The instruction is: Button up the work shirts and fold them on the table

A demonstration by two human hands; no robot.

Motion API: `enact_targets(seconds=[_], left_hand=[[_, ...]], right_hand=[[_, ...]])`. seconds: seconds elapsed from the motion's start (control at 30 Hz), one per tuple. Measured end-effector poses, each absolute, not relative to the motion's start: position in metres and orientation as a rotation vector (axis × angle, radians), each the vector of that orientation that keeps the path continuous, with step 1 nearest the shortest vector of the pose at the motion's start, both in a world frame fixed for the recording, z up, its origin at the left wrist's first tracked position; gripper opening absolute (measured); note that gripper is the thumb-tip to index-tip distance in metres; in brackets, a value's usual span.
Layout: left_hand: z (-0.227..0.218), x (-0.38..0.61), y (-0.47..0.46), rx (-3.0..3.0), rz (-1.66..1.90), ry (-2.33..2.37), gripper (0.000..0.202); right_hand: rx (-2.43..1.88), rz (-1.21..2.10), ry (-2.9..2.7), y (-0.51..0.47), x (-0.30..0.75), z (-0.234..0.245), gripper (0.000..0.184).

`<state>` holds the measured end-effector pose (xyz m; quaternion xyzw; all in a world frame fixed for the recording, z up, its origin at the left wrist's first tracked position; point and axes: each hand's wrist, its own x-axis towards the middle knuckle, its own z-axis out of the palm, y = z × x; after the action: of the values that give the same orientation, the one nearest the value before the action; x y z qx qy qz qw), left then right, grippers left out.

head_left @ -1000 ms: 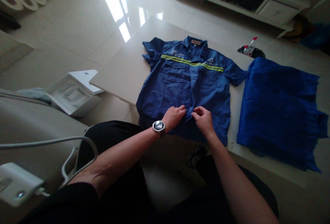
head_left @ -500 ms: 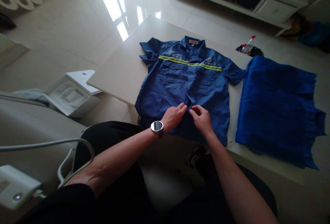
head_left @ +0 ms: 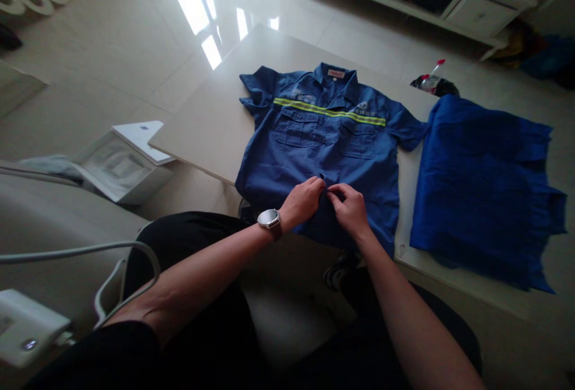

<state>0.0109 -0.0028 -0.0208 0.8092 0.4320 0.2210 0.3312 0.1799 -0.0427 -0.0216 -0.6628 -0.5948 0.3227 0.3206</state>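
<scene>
A blue short-sleeved work shirt with a yellow reflective stripe lies front up on the pale table, collar away from me. My left hand, a watch on its wrist, is closed on the shirt's front opening, low on the button edge. Right beside it, my right hand pinches the same edge between thumb and fingers. The fingertips of both hands nearly meet. Any button between them is too small to make out.
Folded bright blue cloth lies on the table to the right of the shirt. Beyond stand bottles with red caps and a white cabinet. An opened white box is at left, near a cable.
Both hands stay on the shirt's front edge and have shifted only slightly. The fold of cloth raised between them now lies flatter, with a small dark gap above the fingers.
</scene>
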Motion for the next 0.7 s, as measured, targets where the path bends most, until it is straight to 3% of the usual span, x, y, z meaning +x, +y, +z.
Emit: enact_targets(seconds=[0.13,0.23,0.47,0.7], left_hand=[[-0.0127,0.0119,-0.0004,1.768,0.71,1.057,0.013],[-0.0106,0.0119,0.0023,1.497,0.689,1.023,0.019],[-0.0157,0.0135,0.0055,1.057,0.693,1.003,0.017],[-0.011,0.0151,0.0044,0.895,0.693,1.046,0.02]], right_hand=[[-1.767,0.65,-1.624,-0.0446,0.178,-0.02,0.03],[-1.754,0.579,-1.655,-0.0458,0.177,-0.0193,0.028],[-1.764,0.788,-1.489,-0.0442,0.1761,-0.0162,0.042],[-1.738,0.818,-1.488,-0.0452,0.1762,-0.0176,0.041]])
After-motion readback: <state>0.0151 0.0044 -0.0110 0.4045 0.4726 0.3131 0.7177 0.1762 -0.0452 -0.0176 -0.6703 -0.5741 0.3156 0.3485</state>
